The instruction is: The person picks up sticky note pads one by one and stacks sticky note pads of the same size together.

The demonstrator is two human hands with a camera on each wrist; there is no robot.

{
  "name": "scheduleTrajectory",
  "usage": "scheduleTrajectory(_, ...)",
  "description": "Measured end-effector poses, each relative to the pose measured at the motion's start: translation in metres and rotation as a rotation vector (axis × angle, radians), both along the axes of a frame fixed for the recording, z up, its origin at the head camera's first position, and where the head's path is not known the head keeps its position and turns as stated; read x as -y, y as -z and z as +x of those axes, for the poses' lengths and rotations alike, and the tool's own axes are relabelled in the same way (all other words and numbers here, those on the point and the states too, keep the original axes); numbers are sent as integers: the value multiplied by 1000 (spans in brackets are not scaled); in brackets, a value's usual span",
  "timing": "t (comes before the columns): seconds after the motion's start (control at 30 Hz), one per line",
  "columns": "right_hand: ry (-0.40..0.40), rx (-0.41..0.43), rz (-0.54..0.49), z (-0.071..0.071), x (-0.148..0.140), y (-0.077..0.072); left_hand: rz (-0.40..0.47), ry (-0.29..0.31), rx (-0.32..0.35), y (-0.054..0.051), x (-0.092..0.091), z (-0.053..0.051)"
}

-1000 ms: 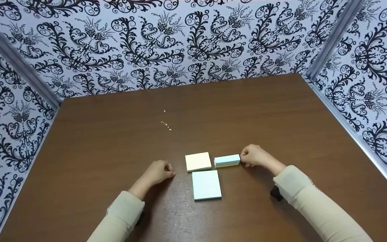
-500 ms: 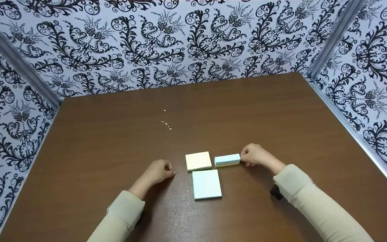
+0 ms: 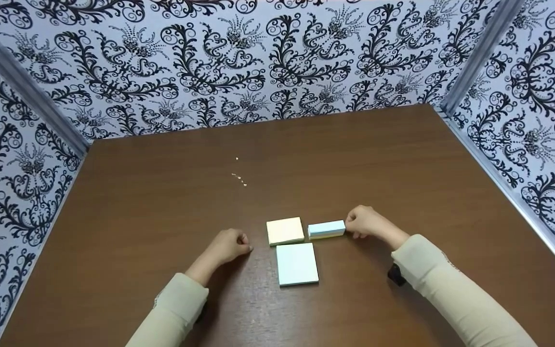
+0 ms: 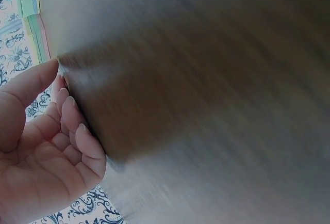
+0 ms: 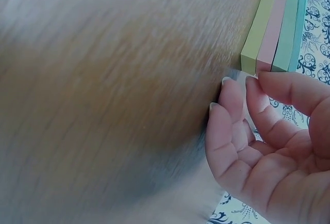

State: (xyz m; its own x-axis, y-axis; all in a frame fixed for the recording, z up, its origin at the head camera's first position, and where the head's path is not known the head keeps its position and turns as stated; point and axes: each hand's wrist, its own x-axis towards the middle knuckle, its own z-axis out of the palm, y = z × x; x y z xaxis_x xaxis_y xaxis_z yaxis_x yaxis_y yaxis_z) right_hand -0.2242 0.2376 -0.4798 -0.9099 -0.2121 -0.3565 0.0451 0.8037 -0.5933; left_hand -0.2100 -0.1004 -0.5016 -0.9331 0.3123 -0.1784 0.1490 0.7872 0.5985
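Three pads of sticky notes lie together on the brown table in the head view. One is a pale yellow pad (image 3: 285,231), with a larger pale mint pad (image 3: 297,264) in front of it. To their right is a narrow stack (image 3: 326,230), blue on top; the right wrist view shows its yellow, pink and green layers (image 5: 273,30). My right hand (image 3: 366,222) rests on the table at the stack's right end, fingers loosely bent, thumb at or very near it. My left hand (image 3: 227,246) rests left of the pads, loosely curled and holding nothing.
The table (image 3: 162,193) is bounded by patterned walls (image 3: 219,62) at the back and both sides. Small pale specks (image 3: 240,178) show on the tabletop beyond the pads. Grey strips (image 3: 475,58) line the wall corners.
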Motion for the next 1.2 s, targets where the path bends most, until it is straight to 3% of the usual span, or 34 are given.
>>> scheduleTrajectory(0.2, -2, 10, 8, -2, 1, 1, 3, 15, -25, 1, 1, 0)
scheduleTrajectory(0.5, 1, 19, 1, -3, 2, 0, 19, 14, 0, 0, 2, 0)
scheduleTrajectory(0.6, -30, -26, 36, -2, 1, -4, 15, 17, -11, 1, 2, 1)
scheduleTrajectory(0.7, -108, -101, 79, -1, 0, -8, 15, 15, -10, 1, 2, 0)
scheduleTrajectory(0.9, -362, -210, 96, 6, 3, -2, 18, -9, -49, -8, -3, 3)
scheduleTrajectory(0.97, -406, -240, 102, 6, 6, 2, 52, -12, -101, -15, -12, 5)
scheduleTrajectory(1.07, -450, -279, 117, 5, 9, 4, 176, 0, -152, -28, -33, 10)
scheduleTrajectory(1.13, -463, -294, 121, 3, 11, 4, 302, 11, -99, -37, -50, 14)
scheduleTrajectory(1.2, -479, -311, 123, 2, 12, 5, 407, -6, 28, -46, -68, 16)
